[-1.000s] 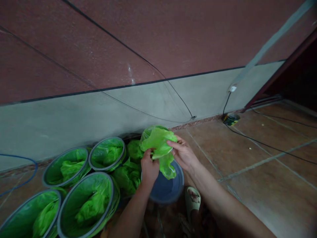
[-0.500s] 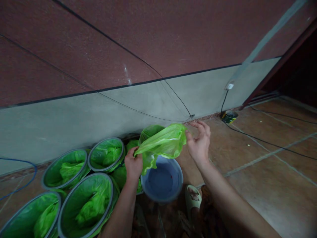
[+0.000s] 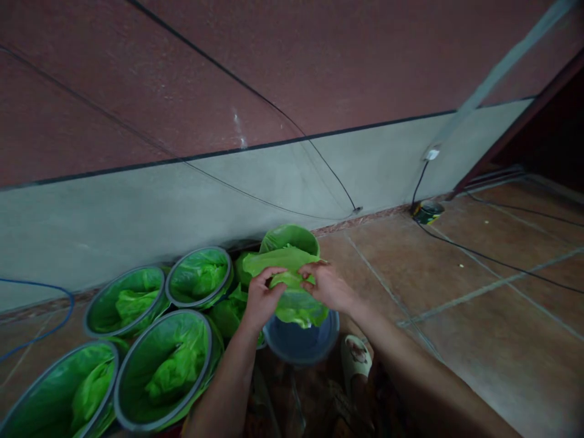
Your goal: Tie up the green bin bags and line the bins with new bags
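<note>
A thin green plastic bag (image 3: 292, 292) hangs over a grey-blue bucket (image 3: 302, 344) that has no liner in it. My left hand (image 3: 261, 299) pinches the bag's upper edge on the left. My right hand (image 3: 327, 286) pinches the same edge on the right. The two hands are close together, just above the bucket's mouth. The bag's lower part droops into the bucket.
Several grey buckets lined with green bags (image 3: 168, 365) stand in a cluster to the left, and one more (image 3: 289, 238) stands against the wall behind. A slippered foot (image 3: 354, 360) rests by the unlined bucket. Black cables (image 3: 483, 258) cross the tiled floor at right.
My hands were spread wide with the bag stretched between them; they have come back together over the bucket, and the bag now hangs lower.
</note>
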`<state>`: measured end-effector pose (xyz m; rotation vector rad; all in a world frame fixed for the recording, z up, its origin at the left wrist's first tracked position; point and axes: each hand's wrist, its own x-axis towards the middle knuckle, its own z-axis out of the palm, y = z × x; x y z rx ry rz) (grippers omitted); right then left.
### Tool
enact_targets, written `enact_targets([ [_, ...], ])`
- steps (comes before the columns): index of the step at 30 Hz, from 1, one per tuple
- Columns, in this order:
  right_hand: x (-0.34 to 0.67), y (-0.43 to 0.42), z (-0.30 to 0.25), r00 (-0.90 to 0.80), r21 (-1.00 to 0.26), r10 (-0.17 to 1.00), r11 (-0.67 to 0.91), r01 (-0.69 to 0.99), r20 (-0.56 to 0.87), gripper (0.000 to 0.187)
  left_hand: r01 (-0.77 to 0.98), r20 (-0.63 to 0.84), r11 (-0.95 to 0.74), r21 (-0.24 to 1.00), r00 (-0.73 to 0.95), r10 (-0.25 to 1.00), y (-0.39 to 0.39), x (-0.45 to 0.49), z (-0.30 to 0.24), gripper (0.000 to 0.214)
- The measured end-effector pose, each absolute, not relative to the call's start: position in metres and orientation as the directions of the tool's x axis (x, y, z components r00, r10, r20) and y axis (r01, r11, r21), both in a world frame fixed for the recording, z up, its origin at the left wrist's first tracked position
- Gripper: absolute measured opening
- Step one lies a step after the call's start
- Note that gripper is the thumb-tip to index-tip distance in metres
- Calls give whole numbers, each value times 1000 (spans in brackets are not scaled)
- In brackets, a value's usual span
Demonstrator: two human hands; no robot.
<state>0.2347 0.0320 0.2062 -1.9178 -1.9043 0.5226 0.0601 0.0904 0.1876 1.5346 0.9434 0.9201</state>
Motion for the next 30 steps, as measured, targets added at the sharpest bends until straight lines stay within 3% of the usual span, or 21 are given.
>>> enact_targets([
  [8,226,34,197,-30,-780,997,70,622,65,7,55,118,-163,985,474,873,86,60,191,31],
  [13,232,32,204,210,-757,967,-32,653,141,12,7,-33,37,999,612,790,84,52,198,48],
  [15,236,31,208,279,-732,941,-52,680,193,11,32,-27,8,999,629,777,86,49,197,48],
  [18,241,31,210,327,-698,896,-26,715,301,11,142,115,-229,963,553,825,90,49,193,35],
  [22,240,30,207,288,-594,843,44,803,453,15,362,438,-562,744,370,819,93,50,187,24],
  [26,239,28,206,242,-518,846,46,854,475,21,511,607,-654,558,285,741,94,46,187,27],
  [30,250,26,209,323,-454,787,-62,889,526,23,609,699,-628,485,162,696,97,35,192,28],
])
